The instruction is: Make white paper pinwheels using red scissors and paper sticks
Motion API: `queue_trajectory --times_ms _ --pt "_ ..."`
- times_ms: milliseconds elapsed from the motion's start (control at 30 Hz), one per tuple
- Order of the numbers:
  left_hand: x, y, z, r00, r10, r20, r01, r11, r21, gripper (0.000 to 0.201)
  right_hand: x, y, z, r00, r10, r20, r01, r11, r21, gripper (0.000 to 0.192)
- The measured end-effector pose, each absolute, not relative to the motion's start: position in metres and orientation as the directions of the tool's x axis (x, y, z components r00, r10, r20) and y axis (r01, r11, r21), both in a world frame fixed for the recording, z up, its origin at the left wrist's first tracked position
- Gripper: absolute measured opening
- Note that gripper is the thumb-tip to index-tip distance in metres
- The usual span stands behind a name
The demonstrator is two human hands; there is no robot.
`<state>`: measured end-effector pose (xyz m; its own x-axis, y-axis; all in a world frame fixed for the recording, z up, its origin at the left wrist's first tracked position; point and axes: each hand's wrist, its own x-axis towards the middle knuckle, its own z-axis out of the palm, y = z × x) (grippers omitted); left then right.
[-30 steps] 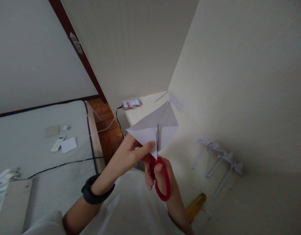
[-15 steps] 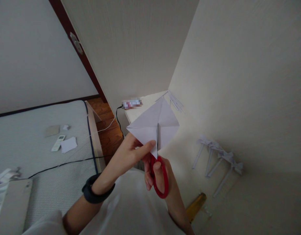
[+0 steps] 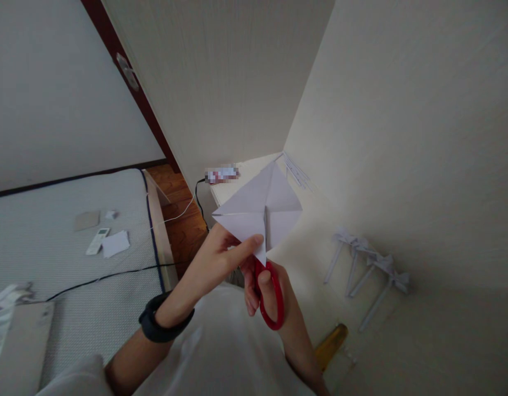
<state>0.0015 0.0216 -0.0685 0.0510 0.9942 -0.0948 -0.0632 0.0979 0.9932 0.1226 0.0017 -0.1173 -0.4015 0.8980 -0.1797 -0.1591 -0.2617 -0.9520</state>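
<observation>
A square sheet of white paper (image 3: 245,198), creased along its diagonals, is held up in front of me with one corner toward my body. My left hand (image 3: 223,256) grips its near left edge, thumb on top and fingers beneath. My right hand (image 3: 272,286) has its thumb through the red handle of a pair of scissors (image 3: 279,308). A scissor blade lies in a slit that runs from the near corner toward the middle of the sheet. Part of the scissors is hidden by the paper and fingers.
Several paper pinwheels (image 3: 371,258) on sticks lie on the white surface to the right, near a yellow object (image 3: 331,346). Thin paper sticks (image 3: 295,170) rest in the far corner. On the mattress (image 3: 72,192) are a remote (image 3: 98,242) and white paper pieces (image 3: 116,243).
Almost nothing differs. The red scissor handle and my right hand have shifted up very slightly, while the paper and my left hand hold nearly the same position.
</observation>
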Motion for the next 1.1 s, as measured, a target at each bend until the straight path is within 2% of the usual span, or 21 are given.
queue_trajectory --times_ms 133,300,433,500,600,700,767,867,967,1033,1100 --pt "0.001 0.023 -0.071 0.002 0.997 -0.079 -0.167 0.078 0.983 0.019 0.124 0.003 -0.117 -0.418 0.897 -0.142 -0.147 -0.221 -0.964 0.071" --pt "-0.006 0.031 -0.067 -0.195 0.981 0.014 -0.326 -0.078 0.942 0.025 0.126 0.0 -0.117 -0.509 0.844 -0.17 -0.183 -0.299 -0.937 0.057" --pt "-0.015 0.037 -0.061 -0.294 0.956 0.003 -0.395 -0.125 0.91 0.027 0.145 0.004 -0.122 -0.576 0.752 -0.321 -0.009 -0.399 -0.917 0.027" --pt "-0.02 0.038 -0.061 -0.308 0.951 -0.025 -0.407 -0.108 0.907 0.024 0.158 0.01 -0.125 -0.577 0.713 -0.399 0.081 -0.435 -0.897 0.024" --pt "-0.026 0.034 -0.067 -0.226 0.97 -0.092 -0.372 0.002 0.928 0.016 0.172 0.021 -0.13 -0.461 0.816 -0.349 0.048 -0.37 -0.928 0.034" --pt "-0.029 0.027 -0.073 -0.097 0.98 -0.177 -0.284 0.143 0.948 0.014 0.179 0.027 -0.131 -0.23 0.962 -0.15 -0.132 -0.183 -0.974 0.055" --pt "-0.03 0.024 -0.074 -0.013 0.981 -0.192 -0.223 0.185 0.957 0.013 0.181 0.027 -0.13 -0.12 0.993 -0.011 -0.199 -0.035 -0.979 0.061" --pt "-0.031 0.024 -0.074 0.169 0.972 -0.166 -0.113 0.186 0.976 0.007 0.183 0.024 -0.128 -0.027 0.997 0.07 -0.194 0.063 -0.979 0.055" --pt "-0.031 0.028 -0.073 0.34 0.929 -0.146 0.009 0.152 0.988 0.005 0.184 0.021 -0.126 0.016 1.0 0.018 -0.173 0.021 -0.985 0.039" --pt "-0.029 0.029 -0.073 0.357 0.923 -0.144 0.048 0.136 0.99 0.007 0.183 0.02 -0.126 0.009 1.0 -0.028 -0.186 -0.026 -0.982 0.03" --pt "-0.028 0.028 -0.073 0.294 0.948 -0.123 0.028 0.12 0.992 0.006 0.181 0.019 -0.125 -0.011 0.999 -0.048 -0.179 -0.049 -0.983 0.025"
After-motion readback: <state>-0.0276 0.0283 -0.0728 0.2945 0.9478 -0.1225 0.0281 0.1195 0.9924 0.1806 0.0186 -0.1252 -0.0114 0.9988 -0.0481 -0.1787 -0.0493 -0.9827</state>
